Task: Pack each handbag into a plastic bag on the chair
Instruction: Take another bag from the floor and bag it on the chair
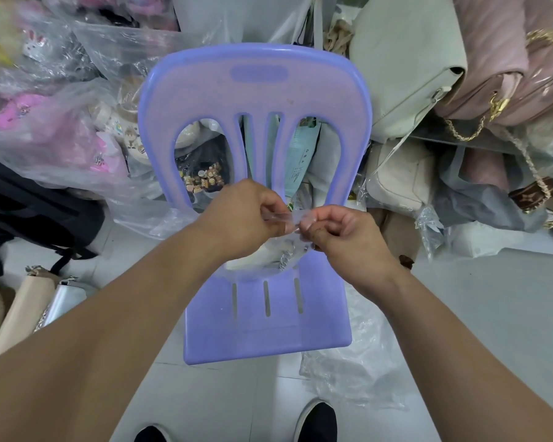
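1. Your left hand (246,215) and right hand (342,237) each pinch the mouth of the clear plastic bag (289,245), fingers curled.
2. The bag holds a white chain-strap handbag (256,261), resting at the back edge of the purple chair (268,333) seat.

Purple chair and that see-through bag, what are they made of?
The purple slotted chair looks like moulded plastic: smooth, one piece, faint sheen. The clear bag pinched by the left hand and right hand looks like thin plastic film: see-through, crinkled, glinting.
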{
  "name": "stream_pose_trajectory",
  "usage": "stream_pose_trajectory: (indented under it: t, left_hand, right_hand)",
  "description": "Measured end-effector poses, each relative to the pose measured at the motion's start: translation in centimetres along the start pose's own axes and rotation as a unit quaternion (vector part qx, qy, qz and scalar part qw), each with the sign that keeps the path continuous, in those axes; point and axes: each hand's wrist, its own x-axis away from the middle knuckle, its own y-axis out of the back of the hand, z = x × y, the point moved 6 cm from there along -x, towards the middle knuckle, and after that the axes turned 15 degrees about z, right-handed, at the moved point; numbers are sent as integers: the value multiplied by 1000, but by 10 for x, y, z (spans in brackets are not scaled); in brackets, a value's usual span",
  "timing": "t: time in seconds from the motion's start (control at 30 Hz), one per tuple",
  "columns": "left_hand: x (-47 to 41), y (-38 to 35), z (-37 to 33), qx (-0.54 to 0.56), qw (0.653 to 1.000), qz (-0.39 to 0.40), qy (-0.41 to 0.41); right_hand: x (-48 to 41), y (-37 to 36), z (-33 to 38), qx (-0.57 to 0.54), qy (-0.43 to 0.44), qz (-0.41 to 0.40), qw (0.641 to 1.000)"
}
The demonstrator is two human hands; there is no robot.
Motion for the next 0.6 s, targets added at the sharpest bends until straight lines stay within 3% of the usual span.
stream_pose_trajectory:
  t: [0.6]
  left_hand:
    - [-3, 3, -3, 14, 1000, -13, 20]
  right_hand:
    - [-2, 4, 5, 5, -2, -2, 1000]
